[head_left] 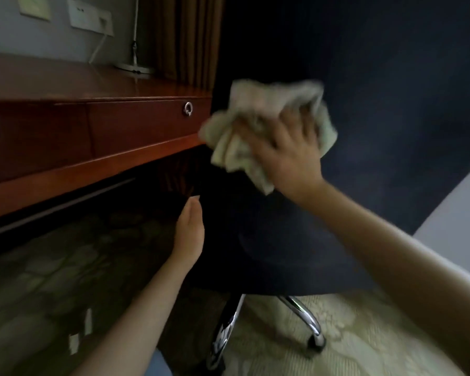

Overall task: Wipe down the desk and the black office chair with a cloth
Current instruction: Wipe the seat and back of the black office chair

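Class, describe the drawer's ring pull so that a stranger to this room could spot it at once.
Find the reddish-brown wooden desk on the left. On its front drawer panel, near the right end beside the black office chair, hangs a small silver ring pull. It is the only shiny metal fitting on that wood face.

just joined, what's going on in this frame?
A person is wiping the black office chair. The right hand grips a crumpled pale cloth and holds it up against the chair's back. The left hand is open with straight fingers, low by the chair's edge; whether it touches the chair is unclear. The wooden desk stands to the left with a lamp base on it, and neither hand is on it.
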Demonstrator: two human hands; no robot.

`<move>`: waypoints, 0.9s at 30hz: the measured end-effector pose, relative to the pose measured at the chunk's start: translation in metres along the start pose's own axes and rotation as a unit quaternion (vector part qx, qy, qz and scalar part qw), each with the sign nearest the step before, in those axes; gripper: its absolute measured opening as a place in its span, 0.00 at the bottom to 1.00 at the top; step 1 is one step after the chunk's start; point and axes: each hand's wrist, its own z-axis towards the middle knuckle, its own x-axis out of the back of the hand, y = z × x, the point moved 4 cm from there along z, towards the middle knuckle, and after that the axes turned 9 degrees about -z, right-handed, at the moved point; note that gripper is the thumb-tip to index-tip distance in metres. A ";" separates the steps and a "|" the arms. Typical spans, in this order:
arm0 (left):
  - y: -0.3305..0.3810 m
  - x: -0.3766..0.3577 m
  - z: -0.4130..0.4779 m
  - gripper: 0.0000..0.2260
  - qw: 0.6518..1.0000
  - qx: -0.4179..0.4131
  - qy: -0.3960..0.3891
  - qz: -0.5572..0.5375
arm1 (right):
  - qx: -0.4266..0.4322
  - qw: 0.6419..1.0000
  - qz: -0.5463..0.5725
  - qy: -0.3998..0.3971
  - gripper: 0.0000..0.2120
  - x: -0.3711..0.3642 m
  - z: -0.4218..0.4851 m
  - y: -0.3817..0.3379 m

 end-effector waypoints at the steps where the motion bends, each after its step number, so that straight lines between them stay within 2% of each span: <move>1: -0.005 0.005 0.000 0.17 0.999 0.029 -0.002 -0.042 | 0.039 0.999 0.014 -0.028 0.17 -0.003 -0.027 -0.019; 3: -0.015 0.017 -0.002 0.22 0.995 0.055 -0.015 -0.078 | 0.125 0.986 0.062 -0.088 0.17 -0.010 -0.091 -0.062; 5: -0.023 0.025 -0.007 0.24 0.996 0.051 -0.050 -0.051 | 0.213 0.955 0.110 -0.175 0.12 -0.010 -0.150 -0.102; 7: -0.025 0.023 -0.011 0.22 0.996 0.042 -0.081 -0.016 | 0.296 0.913 0.102 -0.263 0.20 -0.013 -0.199 -0.130; 9: -0.027 0.020 -0.011 0.18 0.995 0.037 -0.094 0.012 | 0.326 0.888 0.083 -0.313 0.26 -0.012 -0.230 -0.149; 11: -0.025 0.018 -0.008 0.11 0.994 0.039 -0.091 0.045 | 0.328 0.878 0.092 -0.337 0.27 -0.010 -0.239 -0.159; 13: -0.027 0.020 -0.006 0.15 0.993 0.037 -0.090 0.068 | 0.319 0.884 0.117 -0.322 0.23 -0.012 -0.233 -0.161; 14: -0.028 0.021 -0.005 0.18 0.993 0.035 -0.093 0.070 | 0.294 0.899 0.140 -0.292 0.18 -0.011 -0.220 -0.153; 16: -0.030 0.024 -0.002 0.19 0.993 0.035 -0.088 0.070 | 0.187 0.942 0.150 -0.232 0.10 -0.012 -0.174 -0.120; 19: -0.031 0.032 0.003 0.13 0.993 0.077 -0.076 0.053 | 0.026 0.990 0.073 -0.119 0.13 -0.006 -0.083 -0.061; 21: -0.034 0.036 0.006 0.11 0.988 0.095 -0.103 0.059 | -0.037 0.997 0.023 -0.060 0.11 -0.006 -0.048 -0.043; 23: -0.042 0.040 0.007 0.15 0.986 0.115 -0.118 0.029 | -0.080 0.995 0.013 -0.059 0.15 -0.009 -0.040 -0.047; 25: -0.050 0.048 0.008 0.21 0.982 0.160 -0.091 -0.035 | -0.034 0.994 0.049 -0.091 0.19 -0.019 -0.057 -0.078; 27: -0.056 0.060 0.013 0.28 0.976 0.192 -0.065 -0.080 | 0.107 0.975 0.109 -0.159 0.25 -0.028 -0.094 -0.126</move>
